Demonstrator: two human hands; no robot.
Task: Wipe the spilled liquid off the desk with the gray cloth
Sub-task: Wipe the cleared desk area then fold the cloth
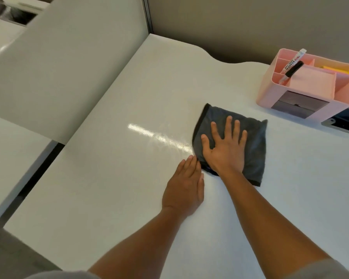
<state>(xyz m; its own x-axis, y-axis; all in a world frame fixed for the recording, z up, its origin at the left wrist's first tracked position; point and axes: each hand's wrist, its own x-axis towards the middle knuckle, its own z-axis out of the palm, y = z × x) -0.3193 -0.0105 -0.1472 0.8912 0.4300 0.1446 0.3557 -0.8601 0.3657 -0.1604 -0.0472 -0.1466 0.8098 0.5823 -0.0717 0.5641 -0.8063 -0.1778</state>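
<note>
Wiping is the step in hand. The gray cloth (248, 135) lies folded flat on the white desk (109, 188), near its middle and well short of the pink organizer (310, 91) at the far right. The right hand (224, 150) presses down on the cloth with fingers straight and spread, gripping nothing. The left hand (184, 186) rests flat on the bare desk just beside the cloth's near-left corner, fingers straight and together, its fingertips at or close to the cloth edge; contact cannot be confirmed.

A wet streak (165, 138) shows as smeared glare immediately left of the cloth, running away toward the far left.

Recommended technique, as a judgement:
- The person keeps the palm flat so that pressure spreads across the whole fold.
- The stroke runs leftward along the streak and overlaps each pass.
- The left hand clears the path or steadies the body; it should not drag through the wet area.
- The cloth is refolded to a dry face if smearing persists.
</note>
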